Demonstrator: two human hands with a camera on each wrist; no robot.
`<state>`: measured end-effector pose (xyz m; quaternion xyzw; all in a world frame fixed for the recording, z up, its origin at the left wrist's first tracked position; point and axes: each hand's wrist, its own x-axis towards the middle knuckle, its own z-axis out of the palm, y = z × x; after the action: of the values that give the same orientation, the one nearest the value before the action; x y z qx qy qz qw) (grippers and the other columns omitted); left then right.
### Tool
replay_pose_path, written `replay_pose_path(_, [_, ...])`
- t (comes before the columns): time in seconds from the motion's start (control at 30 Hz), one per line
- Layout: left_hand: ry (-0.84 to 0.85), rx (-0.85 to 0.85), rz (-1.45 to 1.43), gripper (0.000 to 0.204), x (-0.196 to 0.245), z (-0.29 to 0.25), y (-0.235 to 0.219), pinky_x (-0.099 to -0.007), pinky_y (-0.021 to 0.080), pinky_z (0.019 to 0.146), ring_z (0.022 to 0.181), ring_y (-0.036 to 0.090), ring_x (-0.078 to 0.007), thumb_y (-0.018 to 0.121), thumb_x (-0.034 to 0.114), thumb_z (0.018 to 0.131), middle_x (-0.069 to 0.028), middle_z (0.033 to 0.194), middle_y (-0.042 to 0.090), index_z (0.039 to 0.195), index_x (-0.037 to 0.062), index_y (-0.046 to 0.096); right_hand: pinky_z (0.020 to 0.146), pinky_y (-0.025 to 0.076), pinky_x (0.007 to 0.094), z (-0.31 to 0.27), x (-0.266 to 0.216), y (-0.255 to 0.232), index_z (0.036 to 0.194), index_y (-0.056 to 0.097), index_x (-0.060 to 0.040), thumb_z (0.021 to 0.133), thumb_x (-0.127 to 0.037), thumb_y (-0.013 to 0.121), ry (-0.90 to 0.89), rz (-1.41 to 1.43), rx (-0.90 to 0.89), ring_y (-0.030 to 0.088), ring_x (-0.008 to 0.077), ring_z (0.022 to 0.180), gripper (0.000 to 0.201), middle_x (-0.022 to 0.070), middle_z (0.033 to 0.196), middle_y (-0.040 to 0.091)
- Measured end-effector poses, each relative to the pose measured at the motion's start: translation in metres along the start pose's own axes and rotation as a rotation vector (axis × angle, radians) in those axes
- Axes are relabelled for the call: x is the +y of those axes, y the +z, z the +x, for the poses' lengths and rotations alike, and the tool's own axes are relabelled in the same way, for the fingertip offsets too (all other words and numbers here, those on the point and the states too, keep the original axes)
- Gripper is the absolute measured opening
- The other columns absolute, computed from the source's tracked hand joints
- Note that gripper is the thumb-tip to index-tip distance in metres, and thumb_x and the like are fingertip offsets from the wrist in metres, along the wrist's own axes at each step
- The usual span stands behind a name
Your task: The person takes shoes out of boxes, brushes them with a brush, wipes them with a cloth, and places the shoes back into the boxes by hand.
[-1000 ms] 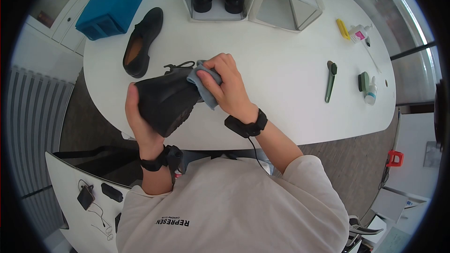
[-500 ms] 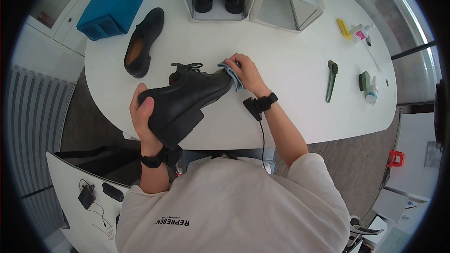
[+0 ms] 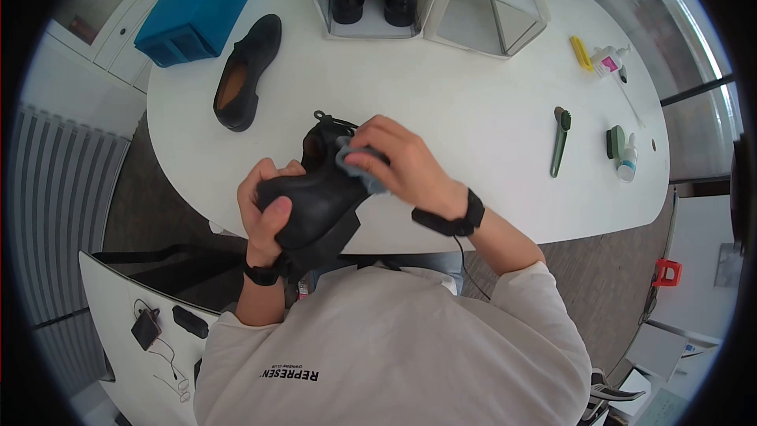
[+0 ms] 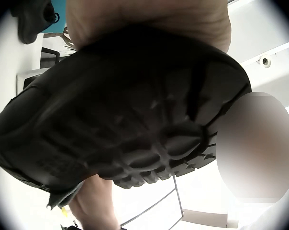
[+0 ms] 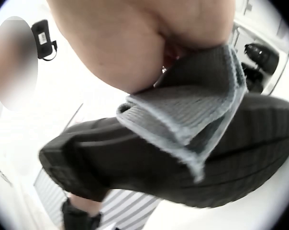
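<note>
A black lace-up shoe point(image 3: 315, 201) is held over the table's near edge, its treaded sole point(image 4: 149, 129) filling much of the left wrist view. The left hand point(image 3: 264, 209) grips its heel end, thumb on one side. In the right hand point(image 3: 406, 164) a folded grey-blue cloth point(image 3: 363, 171) is pinched and lies against the shoe's front part. The right wrist view shows the cloth point(image 5: 192, 110) draped on the shoe's side point(image 5: 135, 153). A second black shoe point(image 3: 247, 71) stands on the table, beyond the left hand.
A teal box point(image 3: 197, 8) stands back left; a white box point(image 3: 371, 28) with black shoes inside and another white box point(image 3: 489, 8) are at the back. On the right lie a green brush point(image 3: 560, 142), a yellow item point(image 3: 581, 54), bottles point(image 3: 628, 161) and a dark green block point(image 3: 614, 142).
After reaching out to the toe, the right hand has come back toward the body with the cloth. The held shoe has turned, its heel end now nearer the body.
</note>
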<state>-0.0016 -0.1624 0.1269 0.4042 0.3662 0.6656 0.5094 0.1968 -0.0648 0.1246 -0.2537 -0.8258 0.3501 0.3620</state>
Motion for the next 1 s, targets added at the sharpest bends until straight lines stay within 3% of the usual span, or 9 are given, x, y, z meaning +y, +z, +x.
replay_pose_path(0.2, [0.020,-0.043,0.066,0.033,-0.011,-0.006,0.010,-0.0269,0.033,0.064,0.072,0.037,-0.0147,0.065,0.023,0.073,-0.0066,0.068,0.047,0.073,0.0067,0.036,0.074,0.048,0.0334,0.003,-0.030,0.000,0.096,0.062,-0.0024,0.080,-0.006,0.070,-0.132,0.075,-0.009,0.057,0.0267,0.092,0.018,0.0105,0.105,0.054])
replay_pose_path(0.4, [0.083,-0.087,0.077,0.030,-0.021,-0.004,-0.004,-0.0298,0.032,0.066,0.068,0.033,-0.0150,0.065,0.019,0.069,-0.0033,0.065,0.042,0.070,0.0066,0.038,0.080,0.048,0.0334,-0.021,0.058,-0.002,0.098,0.063,-0.0020,0.082,-0.007,0.069,0.039,-0.119,0.056,0.056,0.0262,0.094,0.018,0.0115,0.106,0.053])
replay_pose_path(0.47, [0.221,-0.248,0.173,0.029,-0.025,-0.002,-0.008,-0.0311,0.032,0.067,0.063,0.031,-0.0159,0.066,0.017,0.067,-0.0019,0.062,0.040,0.069,0.0067,0.039,0.080,0.048,0.0365,-0.029,0.082,-0.005,0.095,0.063,-0.0004,0.084,-0.012,0.068,0.130,-0.217,0.118,0.056,0.0299,0.092,0.017,0.0125,0.104,0.054])
replay_pose_path(0.5, [0.222,-0.251,0.171,0.029,-0.026,-0.002,-0.006,-0.0311,0.032,0.067,0.063,0.031,-0.0159,0.066,0.017,0.067,-0.0019,0.062,0.040,0.069,0.0067,0.039,0.080,0.048,0.0365,-0.030,0.088,-0.005,0.095,0.063,-0.0004,0.084,-0.012,0.068,0.131,-0.220,0.121,0.056,0.0299,0.092,0.017,0.0125,0.104,0.054])
replay_pose_path(0.6, [0.244,-0.319,0.238,0.027,-0.024,-0.003,0.002,-0.0322,0.032,0.068,0.059,0.030,-0.0168,0.066,0.015,0.066,-0.0012,0.060,0.039,0.069,0.0062,0.040,0.080,0.047,0.0366,-0.029,0.088,-0.004,0.097,0.064,0.0005,0.085,-0.015,0.067,0.234,-0.164,0.161,0.056,0.0301,0.092,0.020,0.0128,0.103,0.056])
replay_pose_path(0.8, [0.324,-0.222,0.192,0.025,-0.028,-0.003,-0.006,-0.0358,0.036,0.071,0.058,0.033,-0.0169,0.065,0.017,0.068,-0.0021,0.060,0.039,0.070,0.0056,0.043,0.077,0.048,0.0356,-0.028,0.058,-0.003,0.093,0.065,0.0007,0.084,-0.016,0.068,0.236,-0.158,0.136,0.057,0.0292,0.090,0.019,0.0115,0.093,0.060])
replay_pose_path(0.87, [0.338,-0.200,0.233,0.026,-0.031,-0.006,-0.013,-0.0381,0.037,0.074,0.057,0.036,-0.0168,0.065,0.021,0.068,-0.0032,0.060,0.041,0.070,0.0054,0.044,0.076,0.048,0.0355,-0.032,0.041,-0.004,0.090,0.066,0.0000,0.083,-0.015,0.069,0.375,-0.023,0.115,0.057,0.0288,0.088,0.017,0.0110,0.090,0.061])
replay_pose_path(1.0, [0.351,-0.201,0.272,0.028,-0.041,-0.005,-0.022,-0.0406,0.039,0.078,0.057,0.038,-0.0166,0.064,0.025,0.069,-0.0041,0.060,0.043,0.069,0.0054,0.045,0.076,0.047,0.0354,-0.040,0.030,0.007,0.091,0.066,-0.0008,0.081,-0.013,0.070,0.211,-0.048,0.189,0.056,0.0285,0.088,0.016,0.0111,0.093,0.060])
